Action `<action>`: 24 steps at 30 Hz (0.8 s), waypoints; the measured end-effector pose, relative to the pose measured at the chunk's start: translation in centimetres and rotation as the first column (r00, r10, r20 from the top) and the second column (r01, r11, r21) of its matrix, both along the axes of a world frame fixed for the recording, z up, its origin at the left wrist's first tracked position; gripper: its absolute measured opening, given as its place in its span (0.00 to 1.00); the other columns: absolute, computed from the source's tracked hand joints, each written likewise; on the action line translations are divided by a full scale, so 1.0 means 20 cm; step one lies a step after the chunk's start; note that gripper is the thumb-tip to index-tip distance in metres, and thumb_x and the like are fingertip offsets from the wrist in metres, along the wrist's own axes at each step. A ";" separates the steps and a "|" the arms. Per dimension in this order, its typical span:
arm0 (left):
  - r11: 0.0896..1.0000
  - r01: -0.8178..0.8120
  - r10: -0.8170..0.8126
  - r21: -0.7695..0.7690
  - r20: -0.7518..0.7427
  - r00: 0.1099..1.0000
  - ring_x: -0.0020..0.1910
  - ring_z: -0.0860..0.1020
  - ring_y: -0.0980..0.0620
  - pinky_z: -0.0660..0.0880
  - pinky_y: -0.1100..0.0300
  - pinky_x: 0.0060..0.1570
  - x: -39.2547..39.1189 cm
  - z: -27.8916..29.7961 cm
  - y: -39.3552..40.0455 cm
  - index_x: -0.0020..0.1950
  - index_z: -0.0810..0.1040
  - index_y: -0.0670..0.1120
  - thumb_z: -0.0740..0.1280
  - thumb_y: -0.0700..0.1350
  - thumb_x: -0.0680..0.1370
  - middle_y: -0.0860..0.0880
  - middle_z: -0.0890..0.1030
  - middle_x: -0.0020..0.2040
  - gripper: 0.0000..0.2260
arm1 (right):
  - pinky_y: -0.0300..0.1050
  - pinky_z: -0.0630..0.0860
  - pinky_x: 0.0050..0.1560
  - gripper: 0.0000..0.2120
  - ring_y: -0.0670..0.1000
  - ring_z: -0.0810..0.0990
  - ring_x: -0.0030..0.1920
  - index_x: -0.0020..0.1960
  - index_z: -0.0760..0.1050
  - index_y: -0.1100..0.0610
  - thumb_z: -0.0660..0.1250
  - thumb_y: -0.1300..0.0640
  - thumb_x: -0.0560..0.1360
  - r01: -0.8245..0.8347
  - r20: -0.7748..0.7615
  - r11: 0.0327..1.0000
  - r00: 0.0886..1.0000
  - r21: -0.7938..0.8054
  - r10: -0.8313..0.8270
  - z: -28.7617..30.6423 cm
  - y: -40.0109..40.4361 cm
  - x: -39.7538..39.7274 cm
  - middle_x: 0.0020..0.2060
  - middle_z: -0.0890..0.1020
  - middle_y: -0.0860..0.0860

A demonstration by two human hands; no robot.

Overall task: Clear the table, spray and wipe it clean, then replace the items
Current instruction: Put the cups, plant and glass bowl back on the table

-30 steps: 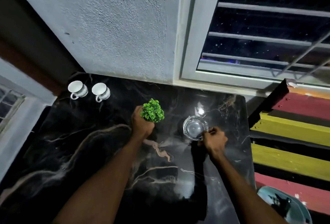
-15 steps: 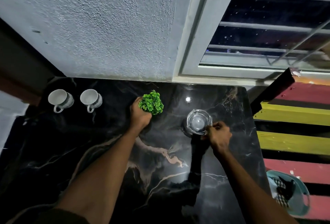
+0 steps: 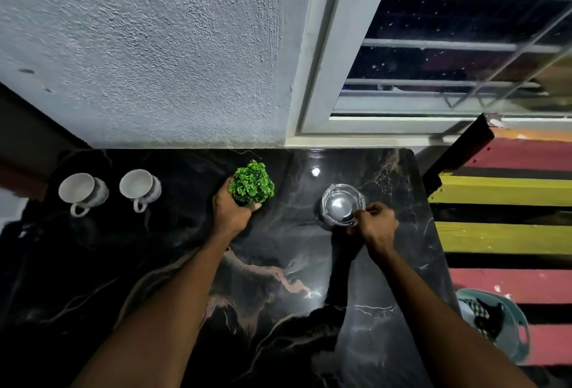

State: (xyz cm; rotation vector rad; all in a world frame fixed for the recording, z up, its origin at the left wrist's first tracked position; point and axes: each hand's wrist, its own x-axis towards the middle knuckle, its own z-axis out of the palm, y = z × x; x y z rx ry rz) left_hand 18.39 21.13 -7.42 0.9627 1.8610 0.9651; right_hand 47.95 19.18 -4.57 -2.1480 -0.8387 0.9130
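Observation:
A black marble table (image 3: 173, 263) fills the lower view. My left hand (image 3: 230, 214) grips the dark pot of a small green plant (image 3: 251, 183) near the table's far edge. My right hand (image 3: 376, 226) pinches the near rim of a clear glass ashtray (image 3: 340, 206) toward the far right of the table. Two white cups, one at the far left (image 3: 81, 191) and one beside it (image 3: 139, 186), stand on the table with their handles toward me.
A rough grey wall and a white-framed window (image 3: 322, 78) rise behind the table. A red and yellow striped bench (image 3: 501, 232) stands to the right. A teal basket (image 3: 498, 329) with cloth sits at the lower right.
Both hands have moved toward the far edge of the table, taking the plant and the ashtray with them. The cups have stayed in place.

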 end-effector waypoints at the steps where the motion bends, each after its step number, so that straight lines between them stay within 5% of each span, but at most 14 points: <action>1: 1.000 0.002 -0.002 -0.003 0.011 1.000 0.57 0.83 0.47 0.78 0.51 0.66 0.00 -0.01 0.00 0.67 0.78 0.43 0.83 0.32 0.61 0.44 0.85 0.59 0.35 | 0.40 0.79 0.25 0.04 0.54 0.85 0.25 0.38 0.78 0.60 0.69 0.67 0.71 0.003 0.005 1.000 1.000 -0.003 -0.003 -0.01 0.04 0.03 0.28 0.84 0.56; 4: 0.999 -0.037 0.040 -0.030 0.102 0.994 0.62 0.83 0.40 0.77 0.42 0.68 -0.01 -0.03 0.00 0.69 0.76 0.41 0.80 0.27 0.64 0.40 0.83 0.61 0.35 | 0.51 0.85 0.36 0.02 0.59 0.86 0.30 0.40 0.80 0.63 0.68 0.65 0.70 0.028 0.067 1.000 0.997 -0.008 -0.028 -0.03 0.15 0.14 0.32 0.85 0.61; 11: 0.998 -0.059 0.060 -0.005 0.076 0.995 0.60 0.83 0.42 0.78 0.41 0.66 -0.01 -0.06 0.02 0.66 0.79 0.42 0.79 0.26 0.64 0.42 0.84 0.59 0.32 | 0.54 0.86 0.38 0.04 0.58 0.86 0.30 0.41 0.81 0.63 0.67 0.66 0.72 0.064 0.145 0.997 0.988 -0.045 -0.056 -0.06 0.33 0.37 0.37 0.85 0.64; 13: 0.998 -0.063 0.062 0.009 0.070 0.996 0.56 0.83 0.47 0.79 0.44 0.64 0.00 -0.06 0.02 0.63 0.80 0.47 0.79 0.25 0.63 0.46 0.85 0.55 0.32 | 0.49 0.85 0.38 0.04 0.56 0.86 0.31 0.42 0.82 0.63 0.68 0.65 0.72 0.063 0.156 0.997 0.986 -0.052 -0.054 -0.07 0.35 0.39 0.37 0.85 0.63; 16: 0.996 -0.080 0.077 0.028 0.094 0.993 0.53 0.81 0.50 0.79 0.49 0.62 0.01 -0.06 0.02 0.61 0.80 0.50 0.78 0.24 0.63 0.50 0.84 0.52 0.32 | 0.36 0.79 0.26 0.05 0.52 0.83 0.26 0.45 0.83 0.65 0.69 0.65 0.73 0.050 0.146 0.997 0.988 -0.059 -0.040 -0.09 0.37 0.41 0.35 0.84 0.61; 20: 0.996 -0.077 0.072 0.042 0.103 0.992 0.54 0.81 0.50 0.78 0.54 0.59 0.01 -0.06 0.02 0.62 0.80 0.48 0.76 0.22 0.64 0.50 0.83 0.52 0.33 | 0.55 0.86 0.46 0.09 0.58 0.87 0.36 0.47 0.86 0.65 0.71 0.62 0.71 0.091 0.162 0.992 0.984 -0.082 -0.077 -0.12 0.38 0.42 0.36 0.86 0.61; 24: 0.997 -0.069 0.065 0.034 0.109 0.992 0.55 0.80 0.50 0.79 0.52 0.60 0.03 -0.05 0.03 0.65 0.80 0.41 0.76 0.22 0.64 0.47 0.83 0.53 0.31 | 0.54 0.84 0.56 0.13 0.61 0.87 0.47 0.52 0.86 0.63 0.72 0.57 0.71 0.108 0.207 0.991 0.974 -0.085 -0.088 -0.13 0.37 0.43 0.45 0.87 0.65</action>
